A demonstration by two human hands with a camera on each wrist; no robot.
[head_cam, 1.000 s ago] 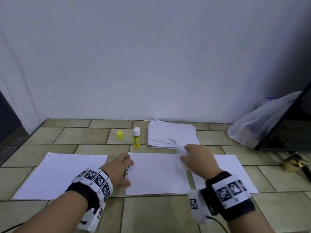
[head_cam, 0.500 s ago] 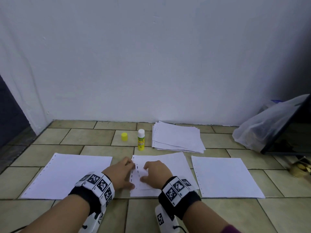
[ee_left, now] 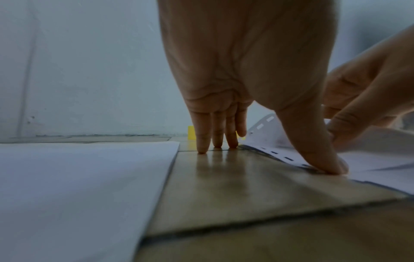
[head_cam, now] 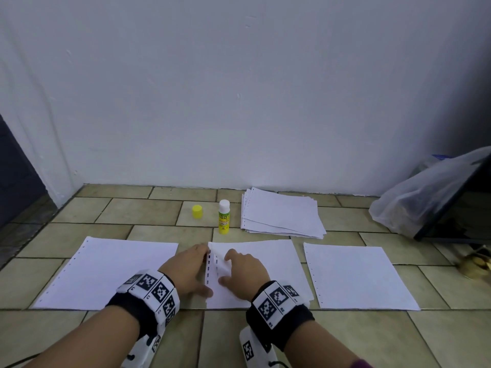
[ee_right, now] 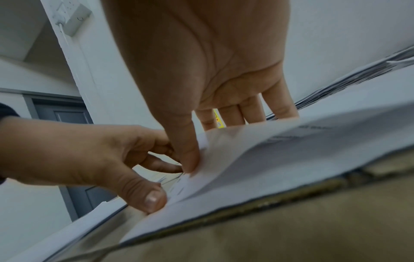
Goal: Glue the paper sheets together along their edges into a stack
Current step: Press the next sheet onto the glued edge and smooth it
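Right hand [head_cam: 243, 272] has crossed to the middle sheets' [head_cam: 265, 264] punched edge, lifting the top one; left hand [head_cam: 186, 272] flat, thumb pinning. Glue stick [head_cam: 224, 217] stands uncapped behind; gluing barely begun.

Clear plastic bag [head_cam: 414, 197] by wall [head_cam: 239, 88], right; tiled floor [head_cam: 265, 338].

No words or numbers clear enough to read anywhere. Red and green print on the yellow label of the glue stick [head_cam: 224, 217], but too small and blurry to make out. Black-and-white square code patterns on the wrist bands [head_cam: 155, 286], and faint grey print on the lifted paper sheet [ee_right: 291, 141], too blurred to read.
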